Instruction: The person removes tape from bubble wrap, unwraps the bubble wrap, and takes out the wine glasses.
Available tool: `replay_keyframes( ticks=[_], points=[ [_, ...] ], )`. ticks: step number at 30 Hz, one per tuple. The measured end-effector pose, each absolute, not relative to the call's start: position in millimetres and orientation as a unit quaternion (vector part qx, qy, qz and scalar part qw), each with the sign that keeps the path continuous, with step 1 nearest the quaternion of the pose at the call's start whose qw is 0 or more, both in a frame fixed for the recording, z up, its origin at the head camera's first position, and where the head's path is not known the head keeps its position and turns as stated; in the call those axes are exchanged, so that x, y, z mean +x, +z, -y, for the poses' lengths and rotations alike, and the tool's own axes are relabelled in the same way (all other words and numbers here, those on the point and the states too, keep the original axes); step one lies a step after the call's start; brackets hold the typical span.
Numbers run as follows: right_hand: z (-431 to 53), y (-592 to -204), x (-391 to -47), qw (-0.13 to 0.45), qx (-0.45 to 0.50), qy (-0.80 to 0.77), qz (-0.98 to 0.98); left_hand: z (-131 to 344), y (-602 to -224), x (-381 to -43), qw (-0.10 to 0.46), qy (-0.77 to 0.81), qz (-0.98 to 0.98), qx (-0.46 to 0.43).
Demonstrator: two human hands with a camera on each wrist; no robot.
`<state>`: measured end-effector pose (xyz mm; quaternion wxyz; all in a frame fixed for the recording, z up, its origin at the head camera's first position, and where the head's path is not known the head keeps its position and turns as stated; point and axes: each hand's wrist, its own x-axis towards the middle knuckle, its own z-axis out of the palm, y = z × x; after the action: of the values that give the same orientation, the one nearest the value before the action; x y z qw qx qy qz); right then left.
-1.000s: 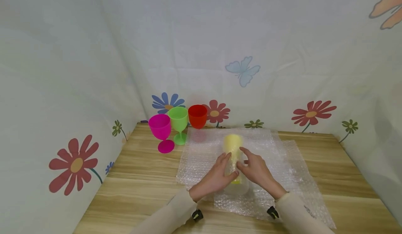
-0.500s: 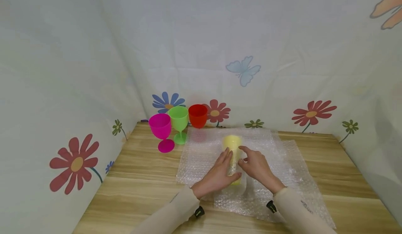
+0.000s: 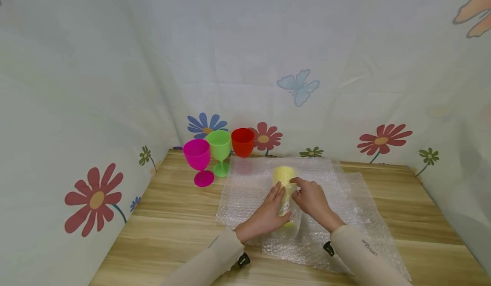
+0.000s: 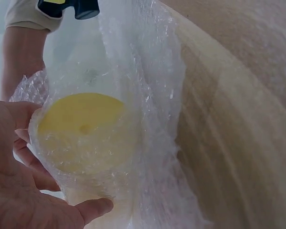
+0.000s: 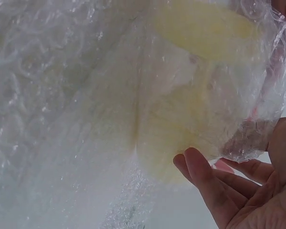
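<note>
A yellow goblet [image 3: 284,174] lies rolled in clear bubble wrap [image 3: 245,196] on the table, cup end away from me. Its round yellow foot [image 4: 83,112] shows through the plastic in the left wrist view. My left hand [image 3: 264,218] holds the wrapped goblet from the left, fingers along its upper side and thumb near the foot. On the other side, my right hand [image 3: 312,198] has its index finger on the roll near the cup. In the right wrist view, its thumb and index finger pinch the wrap's edge [image 5: 162,167].
Three more goblets stand at the back left of the wooden table [image 3: 172,218]: magenta [image 3: 197,154], light green [image 3: 219,145] and red [image 3: 243,142]. Further bubble wrap [image 3: 356,218] spreads under and right of the roll. A flower-printed cloth [image 3: 245,43] encloses the back and sides.
My right hand has closed in on the roll, its fingers more curled. The left thumb and fingers lie closer on it. The loose wrap by the foot has been drawn in; the other goblets stay put.
</note>
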<state>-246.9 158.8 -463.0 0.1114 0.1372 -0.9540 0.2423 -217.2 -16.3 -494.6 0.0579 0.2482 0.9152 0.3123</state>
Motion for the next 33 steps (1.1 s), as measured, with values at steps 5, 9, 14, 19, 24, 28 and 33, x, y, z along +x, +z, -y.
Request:
replay_keyframes(
  ticks=[5,9,14,19,24,28,33],
  points=[
    [-160,-464,-248,0.123,0.143,0.227,0.955,17,-494,-216,0.069,0.319,-0.913,0.244],
    [-160,-462,-250,0.125,0.158,0.179,0.963,18,-493,-217,0.076,0.327,-0.911,0.241],
    [-160,-460,-253,0.126,0.186,0.131,0.966,20,-495,-218,0.077,0.336,-0.906,0.246],
    [-162,-463,-254,0.115,0.188,0.166,0.961,20,-496,-217,0.075,0.34,-0.902,0.256],
    [-165,-465,-255,0.134,0.186,0.191,0.954,21,-496,-216,0.063,0.329,-0.905,0.261],
    [-170,-471,-256,0.12,0.155,0.218,0.956,22,-497,-217,0.068,0.333,-0.906,0.254],
    [-174,-474,-255,0.09,0.126,0.242,0.958,21,-497,-219,0.076,0.36,-0.898,0.243]
  ],
)
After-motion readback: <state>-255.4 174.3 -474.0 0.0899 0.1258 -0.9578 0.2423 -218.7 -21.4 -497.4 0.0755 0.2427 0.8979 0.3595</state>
